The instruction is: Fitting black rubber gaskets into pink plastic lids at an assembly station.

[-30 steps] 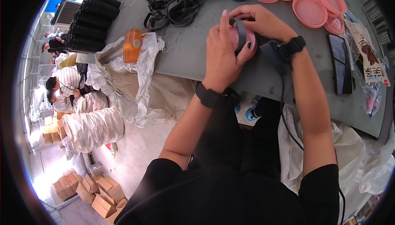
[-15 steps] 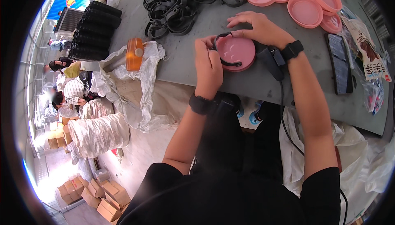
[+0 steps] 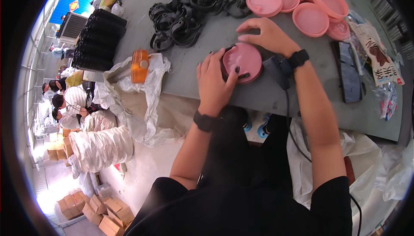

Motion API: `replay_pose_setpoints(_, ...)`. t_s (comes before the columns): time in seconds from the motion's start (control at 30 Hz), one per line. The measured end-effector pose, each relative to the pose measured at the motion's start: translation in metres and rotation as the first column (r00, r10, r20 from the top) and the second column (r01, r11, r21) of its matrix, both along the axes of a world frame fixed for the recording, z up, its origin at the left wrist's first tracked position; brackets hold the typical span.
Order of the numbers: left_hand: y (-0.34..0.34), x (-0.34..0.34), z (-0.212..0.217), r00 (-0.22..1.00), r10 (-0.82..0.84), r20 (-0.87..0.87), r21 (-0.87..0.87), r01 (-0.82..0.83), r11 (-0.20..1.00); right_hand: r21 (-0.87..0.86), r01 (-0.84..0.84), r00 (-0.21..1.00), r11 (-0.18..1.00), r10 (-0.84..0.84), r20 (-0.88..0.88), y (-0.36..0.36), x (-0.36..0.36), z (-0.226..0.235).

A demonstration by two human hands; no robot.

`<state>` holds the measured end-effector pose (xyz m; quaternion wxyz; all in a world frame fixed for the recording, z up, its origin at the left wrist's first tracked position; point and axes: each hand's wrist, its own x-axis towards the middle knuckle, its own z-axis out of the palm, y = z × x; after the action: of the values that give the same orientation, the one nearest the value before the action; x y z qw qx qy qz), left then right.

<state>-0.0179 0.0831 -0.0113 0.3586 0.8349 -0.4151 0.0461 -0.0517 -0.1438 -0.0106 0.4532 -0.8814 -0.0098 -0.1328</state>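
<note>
The pink round lid (image 3: 243, 61) now lies flat on the grey bench (image 3: 215, 42), where a second ago I held it up in both hands. My left hand (image 3: 214, 83) presses its left rim with closed fingers, the thumb on top; my right hand (image 3: 267, 35) rests open behind it, holding nothing. I judge the fitting nearly done. The bench edge is near my left wrist; free room lies between the black straps (image 3: 185, 12) and the pink lids (image 3: 302, 3).
</note>
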Motion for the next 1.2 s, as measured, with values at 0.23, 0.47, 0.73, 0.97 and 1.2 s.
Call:
replay_pose_setpoints(0.23, -0.007, 0.0, 0.013, 0.993, -0.023, 0.114, 0.116, 0.01, 0.993, -0.239, 0.781, 0.62, 0.577, -0.668, 0.413, -0.037, -0.018, 0.029)
replay_pose_setpoints(0.47, 0.01, 0.006, 0.022, 0.997, -0.059, 0.043, 0.05, 0.057, 0.997, -0.566, 0.665, 0.701, 0.488, -0.669, 0.247, -0.04, -0.03, 0.006)
replay_pose_setpoints(0.73, 0.024, -0.004, 0.016, 1.0, 0.007, -0.003, -0.071, -0.008, 0.997, -0.63, 0.528, 0.743, 0.569, -0.669, 0.018, -0.075, -0.039, -0.004)
replay_pose_setpoints(0.97, 0.112, 0.024, 0.054, 0.946, 0.322, 0.037, -0.29, -0.298, 0.91, -0.459, 0.652, 0.735, 0.604, -0.652, 0.187, -0.094, -0.039, -0.008)
replay_pose_setpoints(1.2, 0.239, 0.069, 0.022, 0.74, 0.656, 0.149, -0.049, -0.657, 0.753, 0.084, 0.493, 0.869, 0.866, -0.494, -0.003, -0.065, -0.045, 0.056)
